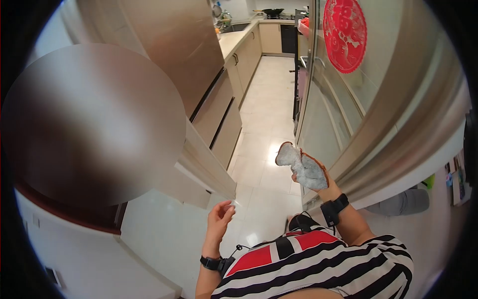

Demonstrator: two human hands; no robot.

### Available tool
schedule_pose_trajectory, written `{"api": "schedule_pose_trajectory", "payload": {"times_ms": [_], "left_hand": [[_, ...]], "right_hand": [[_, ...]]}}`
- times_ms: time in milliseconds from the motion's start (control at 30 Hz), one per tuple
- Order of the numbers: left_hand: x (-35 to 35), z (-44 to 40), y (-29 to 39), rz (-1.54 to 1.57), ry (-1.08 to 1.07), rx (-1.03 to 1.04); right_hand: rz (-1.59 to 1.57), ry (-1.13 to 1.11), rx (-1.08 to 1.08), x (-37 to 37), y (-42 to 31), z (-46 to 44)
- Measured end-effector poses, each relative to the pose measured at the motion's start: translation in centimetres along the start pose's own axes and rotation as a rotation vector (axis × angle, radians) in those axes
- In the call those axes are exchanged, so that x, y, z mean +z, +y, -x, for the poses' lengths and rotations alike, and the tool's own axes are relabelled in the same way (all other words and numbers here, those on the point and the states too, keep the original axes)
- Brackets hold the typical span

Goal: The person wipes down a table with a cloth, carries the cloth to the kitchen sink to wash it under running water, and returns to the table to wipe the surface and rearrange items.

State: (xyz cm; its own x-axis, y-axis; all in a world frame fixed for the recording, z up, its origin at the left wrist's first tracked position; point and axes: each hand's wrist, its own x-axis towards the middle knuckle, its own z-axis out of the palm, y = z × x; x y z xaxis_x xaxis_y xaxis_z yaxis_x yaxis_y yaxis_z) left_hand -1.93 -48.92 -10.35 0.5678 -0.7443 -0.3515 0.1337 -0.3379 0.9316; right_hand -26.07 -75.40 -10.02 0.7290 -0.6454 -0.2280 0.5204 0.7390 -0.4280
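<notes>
My right hand (326, 191) is raised beside the glass door and grips a grey, fuzzy cloth with brown edging (312, 172). The cloth is bunched in the middle and spreads over the hand, hiding most of the fingers. My left hand (219, 221) is held up in front of my body with its fingers loosely curved, and the thumb stands apart from them. I can make out nothing held in it. A black band is on each wrist.
The glass sliding door (323, 99) with a red paper cutting (345, 35) stands at right. A tall fridge (174, 45) and counter (234, 42) line the left. A tiled floor (264, 104) runs between them. A wok (273, 11) sits at the back. A blurred round patch covers the left.
</notes>
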Motion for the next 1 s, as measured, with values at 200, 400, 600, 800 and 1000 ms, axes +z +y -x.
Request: {"api": "schedule_pose_trajectory", "payload": {"times_ms": [200,400,600,800,1000], "left_hand": [[4.1,-4.8,4.7,0.106,-0.316,-0.057],[3.5,-9.5,7.4,0.129,-0.361,-0.100],[3.3,-12.9,11.4,0.289,-0.394,-0.142],[5.4,-17.9,13.4,0.502,-0.473,-0.209],[8.6,-21.5,15.9,0.657,-0.486,-0.226]], "right_hand": [[0.113,-0.040,-0.122,-2.1,-0.9,-3.1],[0.345,-0.098,-0.293,0.6,1.7,-7.8],[0.183,-0.060,-0.051,5.9,3.3,-12.9],[0.244,0.079,-0.036,9.9,3.3,-18.5],[0.468,0.196,-0.141,10.5,1.9,-21.4]]}}
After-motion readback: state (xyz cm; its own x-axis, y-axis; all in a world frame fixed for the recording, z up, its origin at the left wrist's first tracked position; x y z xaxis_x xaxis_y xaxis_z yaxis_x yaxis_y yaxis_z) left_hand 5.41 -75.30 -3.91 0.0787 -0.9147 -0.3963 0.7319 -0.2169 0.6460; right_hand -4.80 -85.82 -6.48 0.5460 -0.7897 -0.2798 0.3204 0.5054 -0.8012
